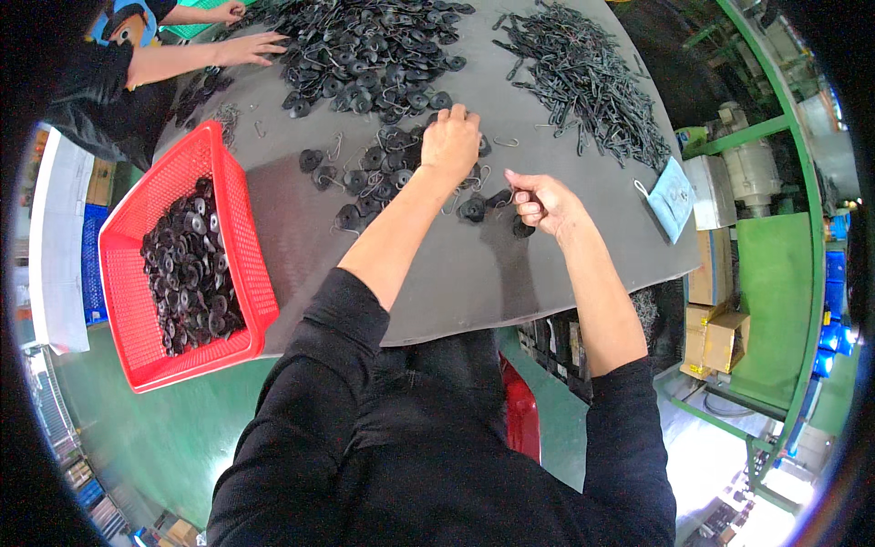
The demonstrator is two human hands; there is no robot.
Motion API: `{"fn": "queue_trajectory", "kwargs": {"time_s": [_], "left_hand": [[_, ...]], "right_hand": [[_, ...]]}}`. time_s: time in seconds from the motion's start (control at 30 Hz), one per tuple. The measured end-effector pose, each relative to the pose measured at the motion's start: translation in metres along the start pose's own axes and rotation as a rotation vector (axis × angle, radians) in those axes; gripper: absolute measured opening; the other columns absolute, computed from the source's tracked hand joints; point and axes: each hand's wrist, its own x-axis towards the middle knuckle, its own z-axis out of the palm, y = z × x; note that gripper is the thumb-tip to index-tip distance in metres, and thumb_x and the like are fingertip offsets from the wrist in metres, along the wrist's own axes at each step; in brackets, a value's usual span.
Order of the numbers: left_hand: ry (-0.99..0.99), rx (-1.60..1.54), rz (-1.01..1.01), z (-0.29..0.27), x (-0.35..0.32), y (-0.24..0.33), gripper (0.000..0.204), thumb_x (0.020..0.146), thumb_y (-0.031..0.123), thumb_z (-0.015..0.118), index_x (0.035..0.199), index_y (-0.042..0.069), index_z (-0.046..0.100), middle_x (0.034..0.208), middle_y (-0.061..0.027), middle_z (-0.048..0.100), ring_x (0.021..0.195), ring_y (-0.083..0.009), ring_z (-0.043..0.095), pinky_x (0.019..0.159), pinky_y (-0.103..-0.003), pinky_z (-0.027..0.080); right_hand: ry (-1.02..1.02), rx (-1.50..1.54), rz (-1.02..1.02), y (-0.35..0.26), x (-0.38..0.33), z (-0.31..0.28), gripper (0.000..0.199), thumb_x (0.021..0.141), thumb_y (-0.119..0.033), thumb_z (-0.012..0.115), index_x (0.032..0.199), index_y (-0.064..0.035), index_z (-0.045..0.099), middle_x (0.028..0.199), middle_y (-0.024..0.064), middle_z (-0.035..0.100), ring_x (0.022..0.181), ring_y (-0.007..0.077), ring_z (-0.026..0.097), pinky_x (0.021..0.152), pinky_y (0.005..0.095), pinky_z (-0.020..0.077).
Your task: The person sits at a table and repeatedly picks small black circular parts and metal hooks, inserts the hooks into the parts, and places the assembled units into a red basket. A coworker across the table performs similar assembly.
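Note:
Round black discs with bent wire hooks (373,159) lie loosely spread on the grey tabletop (419,273) in front of me. At the right side of this group my left hand (451,143) reaches down with curled fingers; whatever they hold is hidden beneath the hand. My right hand (545,202) is closed a little farther right, thumb pointing left. A black disc (522,227) shows just under its fingers and appears held there. Another disc (471,209) rests on the table between my hands, beside some wire hooks.
A red plastic basket (252,228) filled with black discs (193,264) stands at the left. Farther back lie a large disc heap (365,55) and a pile of slim black pieces (583,82). A light-blue pouch (672,202) sits at the right edge. A co-worker's hand (251,48) touches the heap.

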Motion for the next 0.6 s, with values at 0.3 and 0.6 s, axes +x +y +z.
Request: {"fn": "queue_trajectory", "kwargs": {"time_s": [0.3,0.6], "left_hand": [[-0.176,-0.759,-0.420,-0.056,-0.004,-0.034,0.020,0.081,0.020,0.064,0.094,0.006,0.068,0.082,-0.0042,0.068,0.076,-0.0080,0.060,0.070,-0.024,0.047],[-0.062,-0.105,-0.140,-0.031,-0.019,-0.025,0.029,0.071,0.027,0.071,0.092,0.008,0.063,0.094,-0.0114,0.061,0.090,-0.0296,0.060,0.077,-0.040,0.051]], "right_hand": [[-0.017,-0.171,-0.172,-0.015,-0.003,0.013,0.020,0.084,-0.015,0.064,0.069,-0.0095,0.050,0.058,-0.0034,0.046,0.039,0.0008,0.030,0.032,0.0165,0.0187],[0.395,-1.307,-0.616,-0.031,0.016,0.028,0.035,0.064,-0.029,0.076,0.091,-0.0097,0.065,0.081,0.0089,0.064,0.077,0.0265,0.062,0.069,0.0363,0.0470]]}}
